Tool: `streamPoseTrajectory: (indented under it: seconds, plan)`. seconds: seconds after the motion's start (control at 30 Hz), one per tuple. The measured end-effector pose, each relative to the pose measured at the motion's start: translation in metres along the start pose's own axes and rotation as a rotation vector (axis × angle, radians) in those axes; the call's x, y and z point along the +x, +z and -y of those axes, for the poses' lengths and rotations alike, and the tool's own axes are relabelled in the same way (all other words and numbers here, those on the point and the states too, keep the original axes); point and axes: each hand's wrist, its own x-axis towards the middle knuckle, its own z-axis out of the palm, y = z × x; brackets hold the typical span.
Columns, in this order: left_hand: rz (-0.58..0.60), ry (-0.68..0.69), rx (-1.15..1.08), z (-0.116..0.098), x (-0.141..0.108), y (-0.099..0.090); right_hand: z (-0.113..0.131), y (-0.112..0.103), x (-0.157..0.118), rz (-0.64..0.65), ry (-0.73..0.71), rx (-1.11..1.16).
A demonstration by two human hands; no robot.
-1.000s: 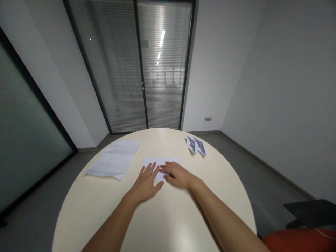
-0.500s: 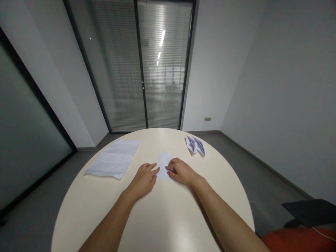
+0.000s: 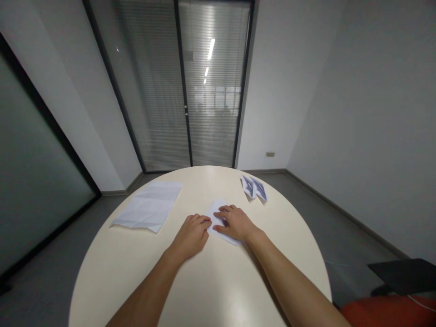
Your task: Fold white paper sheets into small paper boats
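A small white folded paper (image 3: pixel 215 210) lies on the round cream table (image 3: pixel 204 290) between my hands. My left hand (image 3: pixel 194 234) is closed at the paper's left edge, thumb and forefinger pinched on it. Over the paper's right part rests my right hand (image 3: pixel 235 221), its fingers spread and partly covering the sheet. A corner of the paper sticks out below the right palm. The fold lines under my fingers are hidden.
A large creased white sheet (image 3: pixel 150 205) lies on the table's left side. Two folded paper pieces (image 3: pixel 254 188) with dark patterns stand at the back right. A red chair (image 3: pixel 388 311) and a black flat object (image 3: pixel 405 276) are at the lower right.
The small paper has turned, and its lower corner now points to the right under my right hand. My left fingers have closed on its edge; my right fingers have spread.
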Motion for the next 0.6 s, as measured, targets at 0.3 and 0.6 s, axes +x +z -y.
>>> streamPoseTrajectory:
  seconds: [0.3,0.6]
  plan:
    - [0.000,-0.085,0.024,-0.006,0.003,0.001,-0.001,0.000,0.002,-0.010,0.059,-0.082]
    - [0.016,-0.109,0.049,-0.005,0.001,-0.001,0.002,0.012,0.001,0.015,0.021,0.098]
